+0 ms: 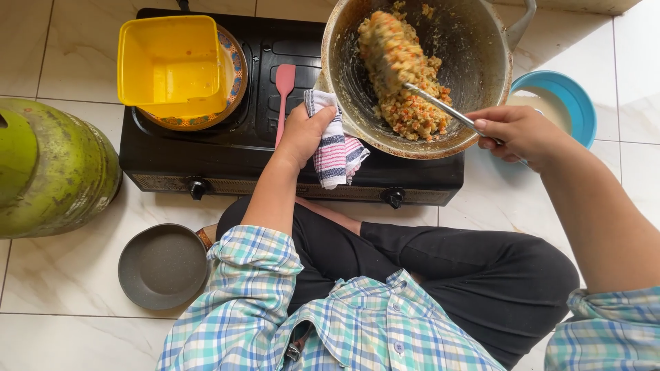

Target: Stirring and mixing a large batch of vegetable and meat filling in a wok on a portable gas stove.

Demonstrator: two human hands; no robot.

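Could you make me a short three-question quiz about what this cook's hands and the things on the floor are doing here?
1. True or false: the left hand grips the wok through a striped cloth.
2. What does the right hand hold? A) pink spatula B) metal utensil loaded with food C) blue bowl
3. Fill in: the yellow tub sits on a patterned ____ on the stove.

Key
1. True; the wok is tilted.
2. B; the metal utensil lifts the fried rice mix, while the pink spatula lies on the stove and the blue bowl stands on the floor.
3. Plate.
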